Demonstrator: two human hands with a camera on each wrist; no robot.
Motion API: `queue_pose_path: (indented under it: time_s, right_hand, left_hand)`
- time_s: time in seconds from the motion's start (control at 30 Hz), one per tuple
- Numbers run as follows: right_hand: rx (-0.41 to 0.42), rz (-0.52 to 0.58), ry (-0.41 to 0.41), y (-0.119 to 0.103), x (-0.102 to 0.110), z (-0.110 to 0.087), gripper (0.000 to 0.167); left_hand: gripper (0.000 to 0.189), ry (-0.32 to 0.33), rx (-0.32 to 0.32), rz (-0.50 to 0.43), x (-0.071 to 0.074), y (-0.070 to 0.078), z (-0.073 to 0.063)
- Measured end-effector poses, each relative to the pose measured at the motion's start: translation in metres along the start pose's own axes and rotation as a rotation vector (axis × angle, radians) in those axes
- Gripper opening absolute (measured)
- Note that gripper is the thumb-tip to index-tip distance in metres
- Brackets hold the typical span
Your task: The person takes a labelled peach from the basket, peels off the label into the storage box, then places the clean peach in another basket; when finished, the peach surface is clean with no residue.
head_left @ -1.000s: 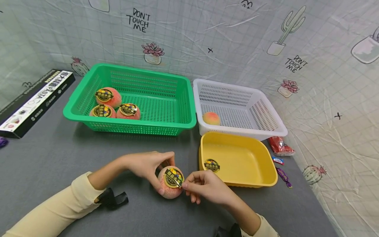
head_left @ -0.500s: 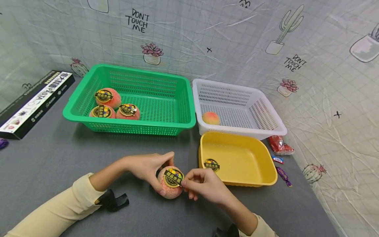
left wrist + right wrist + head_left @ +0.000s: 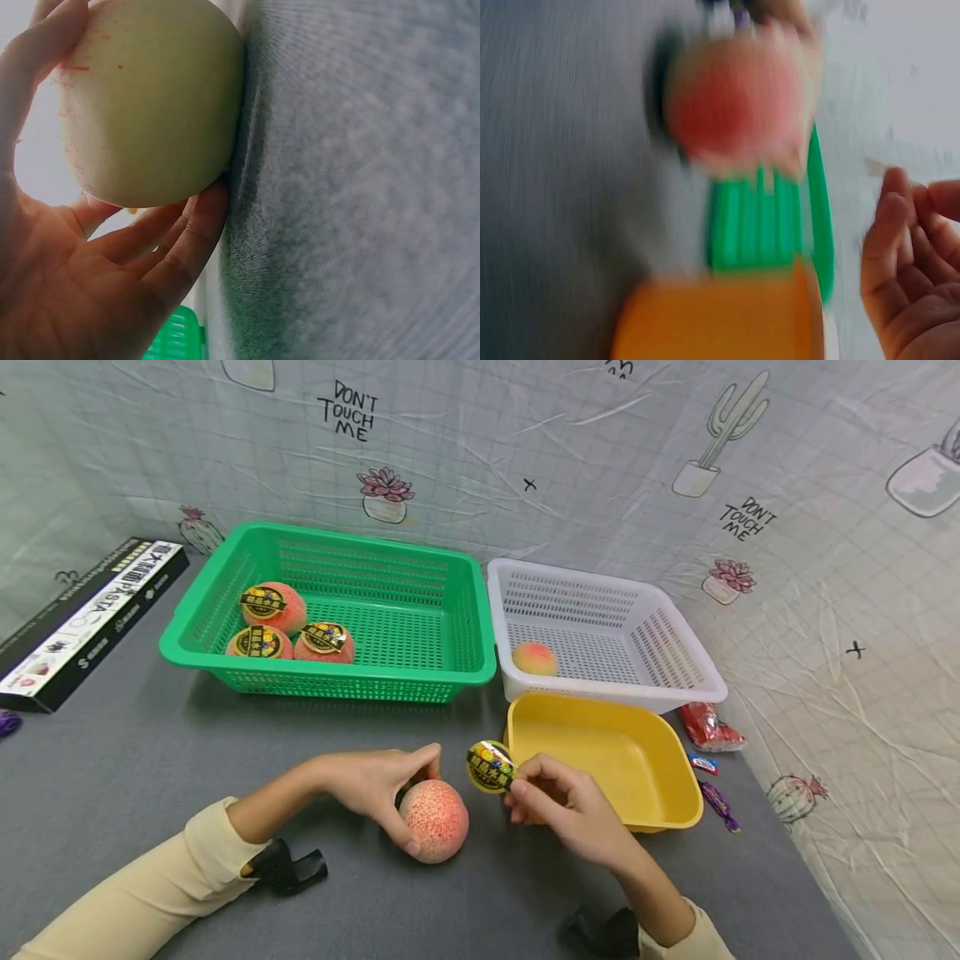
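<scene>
Sticker (image 3: 489, 767) between right fingers (image 3: 549, 766)

peach (image 3: 435, 821) | speckled pink | on tabletop (image 3: 405, 910) | sticker (image 3: 490, 767) | black-gold, aloft, apart from peach

Place: indoor work spot, room type unclear
Sheet (image 3: 465, 435): cactus-printed, wrinkled, beyond left hand (image 3: 367, 787) and right hand (image 3: 573, 810)
Table (image 3: 420, 914): grey, beneath both
</scene>
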State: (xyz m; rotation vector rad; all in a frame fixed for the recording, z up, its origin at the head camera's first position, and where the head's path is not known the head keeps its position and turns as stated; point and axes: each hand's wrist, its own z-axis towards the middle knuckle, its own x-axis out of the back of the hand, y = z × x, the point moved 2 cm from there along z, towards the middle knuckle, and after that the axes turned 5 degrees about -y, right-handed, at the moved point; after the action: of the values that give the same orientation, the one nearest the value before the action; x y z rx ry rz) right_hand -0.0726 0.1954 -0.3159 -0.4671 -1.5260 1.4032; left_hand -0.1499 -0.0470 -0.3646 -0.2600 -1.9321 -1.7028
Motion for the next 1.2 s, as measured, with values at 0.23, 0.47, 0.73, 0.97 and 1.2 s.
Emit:
queue_pose_path:
  time_s: [0.23, 0.47, 0.73, 0.97, 1.2]
  right_hand:
    - [-0.106, -0.135, -0.023, 0.031, 0.068, -0.022, 0.012]
    - [-0.362, -0.236, -0.115, 0.067, 0.100, -0.037, 0.017]
    - [-0.466, -0.535, -0.153, 0.074, 0.099, -0.029, 0.014]
    - [-0.492, -0.668, -0.128, 0.073, 0.093, -0.021, 0.014]
    - [-0.495, -0.684, -0.053, 0.072, 0.092, -0.021, 0.023]
  left_hand:
    - [0.055, -0.008, 0.001, -0.012, 0.000, 0.000, 0.000]
    - [0.055, -0.014, -0.006, -0.023, 0.000, -0.001, 0.000]
    - [0.055, -0.008, -0.009, -0.024, 0.000, 0.000, -0.001]
    - [0.055, -0.001, -0.012, -0.015, -0.001, 0.001, -0.002]
    - [0.056, -0.009, -0.017, -0.018, -0.001, 0.001, 0.000]
